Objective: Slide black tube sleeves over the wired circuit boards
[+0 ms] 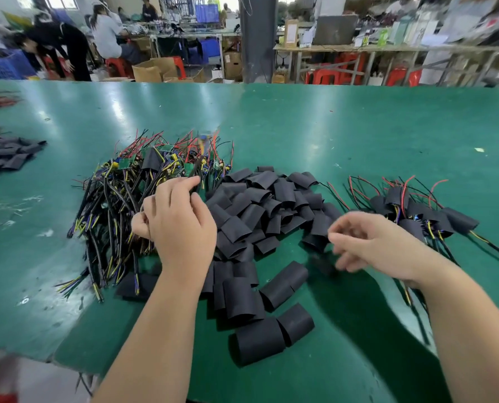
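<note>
The left hand [181,225] lies on the heap of wired circuit boards [143,181], which sits left of the middle of the green desk [329,126]. Its fingers are curled down into the tangle and close on some of the black and yellow leads; which board they belong to is hidden under the hand. Just beside that heap, in the middle of the desk and reaching toward the near edge, lies the pile of black tube sleeves [257,205]. The right hand [370,242] hovers at the right rim of this pile with fingers loosely bent. It is blurred, and I cannot tell whether it holds a sleeve. Behind it, toward the right edge, lie sleeved boards [422,213] with red and black leads sticking out.
</note>
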A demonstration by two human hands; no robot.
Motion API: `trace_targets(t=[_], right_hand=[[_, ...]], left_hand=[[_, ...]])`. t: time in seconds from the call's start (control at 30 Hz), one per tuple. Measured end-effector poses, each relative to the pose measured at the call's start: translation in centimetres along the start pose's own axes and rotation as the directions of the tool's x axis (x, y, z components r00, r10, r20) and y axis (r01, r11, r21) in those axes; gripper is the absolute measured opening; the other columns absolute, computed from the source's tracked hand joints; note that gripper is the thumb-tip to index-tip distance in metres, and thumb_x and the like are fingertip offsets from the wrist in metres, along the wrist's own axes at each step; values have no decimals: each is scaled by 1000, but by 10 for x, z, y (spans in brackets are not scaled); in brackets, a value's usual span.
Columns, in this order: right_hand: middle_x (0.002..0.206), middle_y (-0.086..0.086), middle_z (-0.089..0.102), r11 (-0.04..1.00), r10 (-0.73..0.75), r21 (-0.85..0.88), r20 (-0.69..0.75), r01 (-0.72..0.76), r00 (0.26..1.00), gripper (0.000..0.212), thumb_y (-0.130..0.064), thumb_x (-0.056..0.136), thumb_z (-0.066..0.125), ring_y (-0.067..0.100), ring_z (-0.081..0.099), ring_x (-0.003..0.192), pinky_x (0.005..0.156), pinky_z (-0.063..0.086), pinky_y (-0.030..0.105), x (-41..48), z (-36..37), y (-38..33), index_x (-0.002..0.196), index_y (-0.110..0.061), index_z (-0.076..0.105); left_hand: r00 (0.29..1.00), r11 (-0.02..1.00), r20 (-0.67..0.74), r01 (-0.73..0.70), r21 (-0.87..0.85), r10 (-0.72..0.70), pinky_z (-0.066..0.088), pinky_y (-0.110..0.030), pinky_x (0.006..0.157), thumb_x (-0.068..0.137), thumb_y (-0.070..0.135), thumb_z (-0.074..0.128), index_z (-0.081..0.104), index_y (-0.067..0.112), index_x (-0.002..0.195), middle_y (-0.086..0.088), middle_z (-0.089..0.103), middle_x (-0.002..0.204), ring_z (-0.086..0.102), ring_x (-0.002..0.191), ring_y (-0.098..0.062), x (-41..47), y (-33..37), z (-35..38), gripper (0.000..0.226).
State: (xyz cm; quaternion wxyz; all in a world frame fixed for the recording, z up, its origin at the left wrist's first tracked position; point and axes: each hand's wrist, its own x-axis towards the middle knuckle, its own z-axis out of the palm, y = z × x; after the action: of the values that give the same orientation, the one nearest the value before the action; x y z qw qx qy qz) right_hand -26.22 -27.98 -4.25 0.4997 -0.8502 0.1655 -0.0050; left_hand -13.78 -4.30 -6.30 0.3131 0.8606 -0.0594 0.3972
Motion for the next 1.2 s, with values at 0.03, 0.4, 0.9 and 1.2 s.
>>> trace_targets(t=[0.03, 0.4, 0.9, 1.2], right_hand=[[82, 15, 68, 997, -74, 31, -81, 76, 994, 2, -14, 92, 60, 21, 69, 62, 60, 55, 33, 2, 2, -2, 93, -13, 62], [73, 0, 68, 234, -115, 956, -155, 179, 981, 15, -16, 77, 60, 7, 55, 54, 54, 47, 15, 7, 26, -21, 89, -17, 69], [104, 8, 71, 544, -321, 787, -127, 293, 939, 26, 8, 70, 63, 11, 65, 77, 70, 51, 19, 4, 43, -17, 94, -1, 60], [75, -18, 50, 897, -331, -373, -210, 237, 920, 24, -23, 77, 79, -1, 48, 64, 63, 32, 8, 11, 56, -8, 99, -20, 69]], left_hand=[[997, 996, -21, -81, -42, 80, 22, -35, 82, 87, 15, 55, 66, 28, 104, 9, 63, 112, 52, 98, -19, -2, 5, -1, 24], [867, 794, 53, -427, -433, 495, 28, -41, 72, 82, 27, 57, 60, 19, 67, 11, 62, 82, 58, 77, -16, -29, 39, -10, 17], [798, 843, 394, -246, -478, 457, 39, -43, 72, 92, 24, 54, 74, 22, 99, 6, 64, 68, 58, 68, -19, -26, 34, -3, 21], [859, 800, 324, -150, -581, 396, 48, -22, 75, 87, 12, 66, 76, 8, 93, -1, 68, 82, 61, 78, -9, -26, 29, 7, 13]])
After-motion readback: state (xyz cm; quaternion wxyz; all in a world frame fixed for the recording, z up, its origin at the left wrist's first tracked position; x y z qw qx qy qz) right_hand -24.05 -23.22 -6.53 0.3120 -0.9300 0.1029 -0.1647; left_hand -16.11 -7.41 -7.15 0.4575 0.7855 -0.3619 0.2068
